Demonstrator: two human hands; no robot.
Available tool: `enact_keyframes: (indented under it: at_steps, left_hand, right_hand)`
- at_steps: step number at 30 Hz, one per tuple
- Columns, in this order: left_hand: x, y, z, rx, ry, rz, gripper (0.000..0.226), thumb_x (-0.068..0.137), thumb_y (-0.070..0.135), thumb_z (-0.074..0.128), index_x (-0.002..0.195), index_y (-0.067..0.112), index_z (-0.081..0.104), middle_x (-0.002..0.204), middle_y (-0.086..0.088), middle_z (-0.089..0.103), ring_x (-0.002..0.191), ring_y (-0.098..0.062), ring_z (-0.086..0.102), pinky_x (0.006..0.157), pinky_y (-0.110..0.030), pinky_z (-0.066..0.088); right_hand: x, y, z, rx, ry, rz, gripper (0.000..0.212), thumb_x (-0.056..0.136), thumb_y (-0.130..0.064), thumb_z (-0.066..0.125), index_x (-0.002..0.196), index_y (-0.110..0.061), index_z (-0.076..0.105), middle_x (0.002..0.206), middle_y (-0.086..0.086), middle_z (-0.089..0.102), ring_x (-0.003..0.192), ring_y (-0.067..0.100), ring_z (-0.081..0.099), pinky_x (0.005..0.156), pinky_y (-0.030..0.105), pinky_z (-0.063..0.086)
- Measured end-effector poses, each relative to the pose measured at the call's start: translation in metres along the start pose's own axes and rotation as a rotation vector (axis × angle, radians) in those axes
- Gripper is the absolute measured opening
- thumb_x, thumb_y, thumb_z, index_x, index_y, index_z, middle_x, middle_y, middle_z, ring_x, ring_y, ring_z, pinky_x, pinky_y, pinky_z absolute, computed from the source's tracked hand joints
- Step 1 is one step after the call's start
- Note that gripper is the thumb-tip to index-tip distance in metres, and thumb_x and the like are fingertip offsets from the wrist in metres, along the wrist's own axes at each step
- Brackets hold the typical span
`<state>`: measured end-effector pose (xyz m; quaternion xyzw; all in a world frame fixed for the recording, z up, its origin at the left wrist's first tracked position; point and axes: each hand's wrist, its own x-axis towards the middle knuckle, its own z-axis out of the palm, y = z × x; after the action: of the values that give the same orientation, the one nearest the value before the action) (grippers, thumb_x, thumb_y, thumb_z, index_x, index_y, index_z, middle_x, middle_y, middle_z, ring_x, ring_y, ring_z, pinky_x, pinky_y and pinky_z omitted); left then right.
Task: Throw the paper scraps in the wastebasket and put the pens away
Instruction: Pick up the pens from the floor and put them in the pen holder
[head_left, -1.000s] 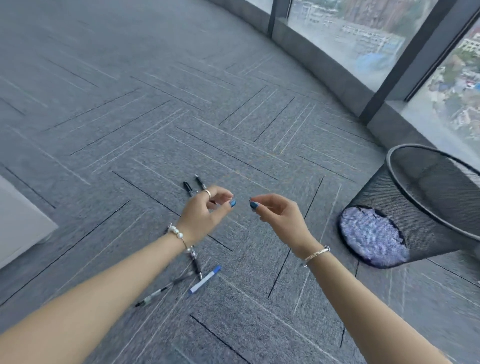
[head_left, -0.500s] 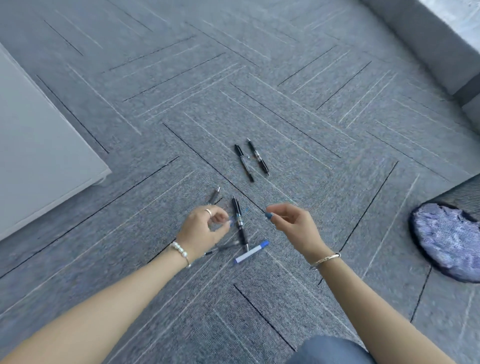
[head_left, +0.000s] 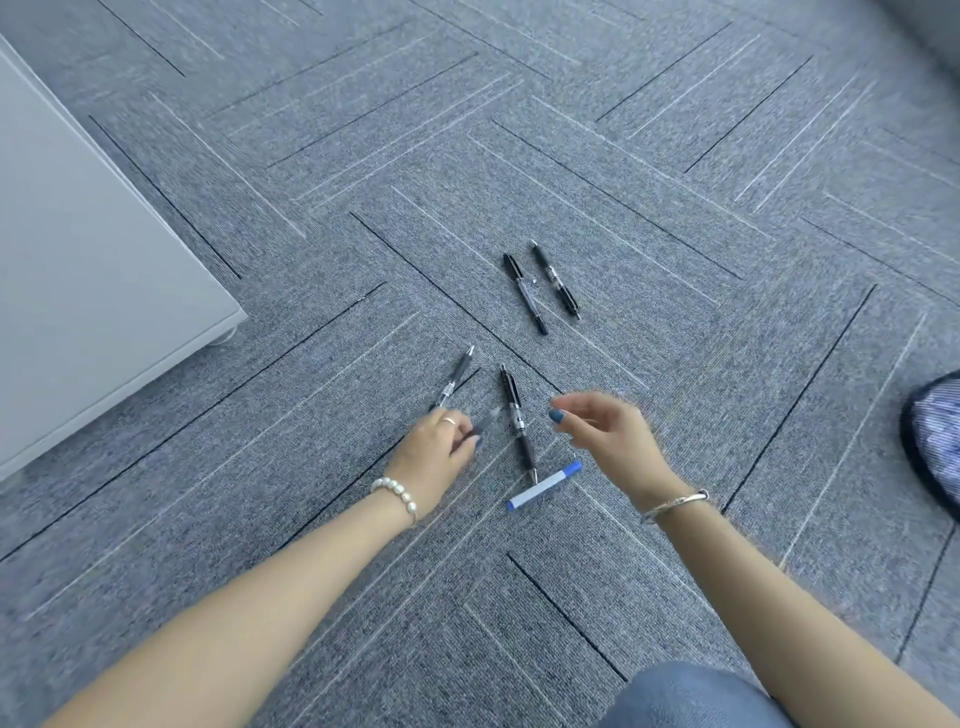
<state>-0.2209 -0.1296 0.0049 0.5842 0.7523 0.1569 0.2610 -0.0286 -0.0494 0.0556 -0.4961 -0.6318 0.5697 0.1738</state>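
Several pens lie on the grey carpet. Two black pens (head_left: 524, 293) (head_left: 557, 280) lie side by side farther out. Another black pen (head_left: 457, 376) lies just beyond my left hand (head_left: 434, 460), and one more (head_left: 517, 418) lies between my hands. A white marker with a blue cap (head_left: 545, 486) rests below that pen's tip. My left hand is down at the carpet, fingers closed on a blurred grey pen (head_left: 485, 420) that sticks out up and to the right. My right hand (head_left: 608, 436) hovers above the carpet, fingers loosely apart, holding nothing. No paper scraps show.
The black mesh wastebasket (head_left: 935, 441) lies on its side at the right edge, only its base in view. A white cabinet (head_left: 78, 260) fills the left. My knee in blue denim (head_left: 691, 696) is at the bottom.
The view tilted down and left, so the wastebasket slid almost out of frame. My left hand dropped to the carpet and closed on a pen. My right hand spread open.
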Motion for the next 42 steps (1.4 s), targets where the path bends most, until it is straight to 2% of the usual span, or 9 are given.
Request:
enact_keyframes:
  at_steps: [3,6,13,19,22,26,32,36,42]
  left_hand:
    - [0.021,0.002,-0.009,-0.074,0.189,-0.067,0.019,0.087,0.027,0.053,0.098,0.012,0.056,0.09,0.002,0.05,0.072,-0.009,0.05,0.058,-0.017,0.043]
    - [0.042,0.002,-0.011,0.046,0.308,-0.088,0.02,0.084,0.033,0.057,0.097,0.018,0.059,0.095,0.003,0.051,0.088,-0.014,0.046,0.077,-0.029,0.046]
    - [0.054,0.0,0.0,0.095,0.257,-0.256,0.026,0.083,0.026,0.06,0.103,0.013,0.051,0.109,-0.011,0.054,0.102,-0.023,0.048,0.087,-0.033,0.048]
    - [0.055,-0.001,-0.002,0.014,0.183,-0.263,0.03,0.085,0.022,0.057,0.105,0.005,0.043,0.098,-0.015,0.055,0.083,-0.027,0.057,0.073,-0.036,0.053]
    - [0.055,-0.006,-0.006,-0.054,0.097,-0.263,0.028,0.086,0.022,0.055,0.103,0.002,0.045,0.09,-0.014,0.057,0.074,-0.026,0.06,0.064,-0.035,0.054]
    - [0.043,-0.012,-0.016,-0.26,0.014,-0.162,0.014,0.091,0.023,0.047,0.09,0.009,0.046,0.064,0.0,0.047,0.046,-0.011,0.042,0.035,-0.011,0.033]
    - [0.024,-0.011,-0.035,-0.782,-0.103,-0.144,0.007,0.094,0.025,0.041,0.091,0.02,0.045,0.075,-0.003,0.058,0.055,-0.016,0.06,0.059,-0.037,0.056]
    - [0.019,-0.014,-0.042,-0.953,-0.15,-0.147,0.006,0.093,0.022,0.042,0.09,0.019,0.045,0.07,0.0,0.055,0.048,-0.011,0.055,0.051,-0.026,0.052]
    - [0.019,-0.019,-0.037,-1.015,-0.128,-0.192,0.01,0.092,0.022,0.046,0.097,0.013,0.049,0.065,0.001,0.053,0.047,-0.009,0.05,0.048,-0.025,0.049]
  right_hand:
    - [-0.001,-0.001,0.002,0.007,-0.014,0.002,0.012,0.084,-0.024,0.06,0.096,-0.026,0.063,0.096,-0.01,0.067,0.091,0.003,0.063,0.079,0.019,0.049]
    - [-0.002,0.0,0.003,0.021,-0.018,0.01,0.014,0.084,-0.024,0.06,0.097,-0.027,0.063,0.096,-0.009,0.067,0.092,0.003,0.063,0.078,0.018,0.049]
    - [-0.002,0.003,0.006,0.013,0.002,0.038,0.012,0.085,-0.023,0.059,0.095,-0.03,0.062,0.093,-0.009,0.067,0.09,0.001,0.063,0.081,0.02,0.049]
    - [0.001,0.007,0.01,0.009,0.027,0.094,0.013,0.086,-0.021,0.059,0.093,-0.031,0.06,0.09,-0.007,0.067,0.086,0.005,0.063,0.078,0.02,0.049]
    - [0.013,0.014,0.018,-0.087,0.093,0.137,0.011,0.086,-0.022,0.059,0.097,-0.024,0.062,0.092,-0.002,0.069,0.078,0.005,0.063,0.064,0.014,0.048]
    - [0.033,0.017,0.04,-0.298,0.126,0.154,0.027,0.081,-0.033,0.066,0.101,-0.014,0.064,0.092,0.001,0.07,0.081,0.01,0.065,0.069,0.022,0.054]
    - [0.051,0.009,0.07,-0.644,0.196,0.148,0.029,0.081,-0.032,0.067,0.096,-0.009,0.057,0.086,0.003,0.063,0.077,0.018,0.06,0.075,0.036,0.054]
    - [0.054,0.009,0.065,-0.596,0.097,0.127,0.018,0.091,-0.024,0.053,0.098,-0.007,0.051,0.074,-0.001,0.054,0.056,0.01,0.049,0.06,0.03,0.051]
    - [0.036,0.001,0.024,-0.534,-0.155,0.006,0.02,0.092,-0.019,0.048,0.111,-0.014,0.043,0.084,0.003,0.053,0.066,0.012,0.047,0.067,0.034,0.048]
